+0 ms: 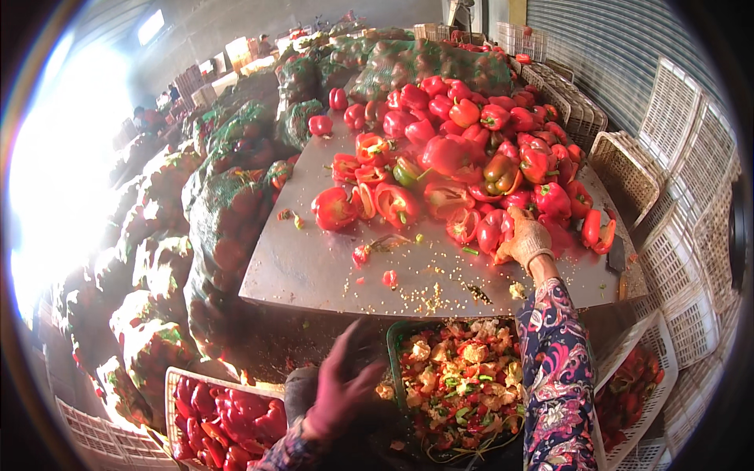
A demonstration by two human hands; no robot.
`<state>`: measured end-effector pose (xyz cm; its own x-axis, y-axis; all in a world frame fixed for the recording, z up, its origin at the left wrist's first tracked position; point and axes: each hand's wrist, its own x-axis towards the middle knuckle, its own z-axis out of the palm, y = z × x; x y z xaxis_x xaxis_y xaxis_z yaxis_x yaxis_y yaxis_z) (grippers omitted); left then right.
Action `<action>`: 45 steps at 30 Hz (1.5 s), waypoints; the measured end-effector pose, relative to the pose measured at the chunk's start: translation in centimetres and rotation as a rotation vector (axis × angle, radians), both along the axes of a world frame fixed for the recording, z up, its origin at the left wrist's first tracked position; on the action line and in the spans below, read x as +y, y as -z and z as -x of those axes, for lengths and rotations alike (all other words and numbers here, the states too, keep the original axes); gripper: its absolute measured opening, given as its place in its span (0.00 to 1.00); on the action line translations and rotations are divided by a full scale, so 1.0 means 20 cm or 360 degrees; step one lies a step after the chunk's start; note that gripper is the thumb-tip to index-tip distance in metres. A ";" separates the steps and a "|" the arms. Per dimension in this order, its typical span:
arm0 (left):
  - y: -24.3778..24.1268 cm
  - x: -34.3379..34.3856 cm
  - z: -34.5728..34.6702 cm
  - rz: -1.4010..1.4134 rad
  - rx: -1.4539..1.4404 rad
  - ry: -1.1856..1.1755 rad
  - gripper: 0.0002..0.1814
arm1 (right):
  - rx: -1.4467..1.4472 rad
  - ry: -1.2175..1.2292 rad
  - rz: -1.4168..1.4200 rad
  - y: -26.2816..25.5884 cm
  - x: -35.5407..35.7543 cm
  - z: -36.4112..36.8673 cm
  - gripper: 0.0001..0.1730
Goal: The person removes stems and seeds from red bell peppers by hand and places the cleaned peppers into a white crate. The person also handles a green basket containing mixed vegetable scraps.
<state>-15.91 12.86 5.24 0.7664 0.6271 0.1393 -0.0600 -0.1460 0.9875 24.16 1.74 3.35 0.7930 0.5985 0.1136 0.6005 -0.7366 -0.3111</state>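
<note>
My right hand (pixel 521 238), in an orange work glove, is closed around a red bell pepper (pixel 493 231) at the near edge of a large pepper heap (pixel 453 153). Below the table's near edge, my left hand (pixel 347 382), in a pink glove, is blurred with its fingers apart and nothing seen in it. The metal table (pixel 306 265) bears whole peppers, cut red halves (pixel 396 204) and scattered seeds (pixel 433 300). A green-rimmed bin (pixel 396 359) of cores and scraps lies between my forearms. A knife (pixel 616 254) rests at the table's right edge.
A white crate (pixel 171 400) of red peppers stands at lower left, another crate (pixel 668 353) at lower right. Filled mesh sacks (pixel 224 253) line the left side and a green one (pixel 436 65) lies behind the heap. Stacked plastic crates (pixel 677 253) stand right. People are far off at upper left.
</note>
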 end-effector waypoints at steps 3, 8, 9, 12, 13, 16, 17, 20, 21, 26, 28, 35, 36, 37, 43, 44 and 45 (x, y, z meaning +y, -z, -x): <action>0.11 -0.06 -0.25 0.0382 -0.0084 0.0192 0.35 | -0.0191 -0.0131 0.0152 0.03 0.02 0.12 0.36; 0.33 -0.10 -0.45 0.0704 -0.0100 0.0263 0.32 | -0.0234 -0.0216 0.0020 -0.05 -0.08 0.28 0.27; 0.37 -0.09 -0.46 0.0722 -0.0107 0.0229 0.32 | -0.0242 -0.0238 0.0043 -0.06 -0.07 0.28 0.26; 0.39 -0.08 -0.47 0.0805 -0.0133 0.0212 0.30 | -0.0166 -0.0225 0.0105 -0.09 -0.04 0.21 0.27; 0.40 -0.08 -0.48 0.0803 -0.0127 0.0224 0.29 | -0.0125 -0.0173 0.0110 -0.06 -0.01 0.17 0.28; 0.44 -0.05 -0.47 0.0772 -0.0106 0.0313 0.28 | -0.0014 -0.0097 0.0045 -0.04 0.05 0.11 0.33; 0.45 -0.04 -0.46 0.0760 -0.0070 0.0337 0.28 | -0.0036 -0.0113 0.0004 -0.02 0.05 0.11 0.34; 0.44 -0.03 -0.44 0.0822 0.0003 0.0380 0.27 | -0.0014 -0.0157 0.0272 -0.11 0.08 0.18 0.35; 0.44 -0.03 -0.44 0.0854 -0.0006 0.0395 0.27 | -0.0008 -0.0167 0.0386 -0.12 0.09 0.18 0.35; 0.45 -0.08 -0.47 0.0782 -0.0029 0.0411 0.28 | 0.0151 -0.0106 0.0053 0.01 0.01 0.12 0.38; 0.45 -0.09 -0.49 0.0814 -0.0063 0.0361 0.32 | 0.0267 -0.0045 -0.0066 0.04 -0.01 0.13 0.40; 0.62 -0.08 -0.61 0.0403 -0.0103 0.0119 0.51 | 0.0531 0.0119 -0.0702 0.13 -0.08 0.51 0.25; 0.65 -0.05 -0.62 0.0431 -0.0078 0.0126 0.55 | 0.0588 0.0168 -0.0829 0.12 -0.06 0.61 0.23; 0.67 -0.04 -0.62 0.0400 -0.0071 0.0062 0.56 | 0.0595 0.0192 -0.0811 0.14 -0.03 0.66 0.23; 0.43 -0.07 -0.59 0.1026 -0.0395 0.0353 0.54 | 0.0675 -0.0003 -0.1148 0.25 -0.11 0.88 0.22; 0.41 -0.06 -0.57 0.0960 -0.0394 0.0387 0.53 | 0.0667 -0.0064 -0.1037 0.20 -0.13 0.89 0.22; 0.38 -0.07 -0.53 0.0897 -0.0385 0.0418 0.53 | 0.0667 -0.0120 -0.0924 0.14 -0.17 0.92 0.23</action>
<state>-5.24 11.52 -2.27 0.8920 0.4508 0.0320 -0.2523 0.4380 0.8629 5.80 -1.63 0.56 0.7986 0.5887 0.1251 0.3874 -0.3437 -0.8554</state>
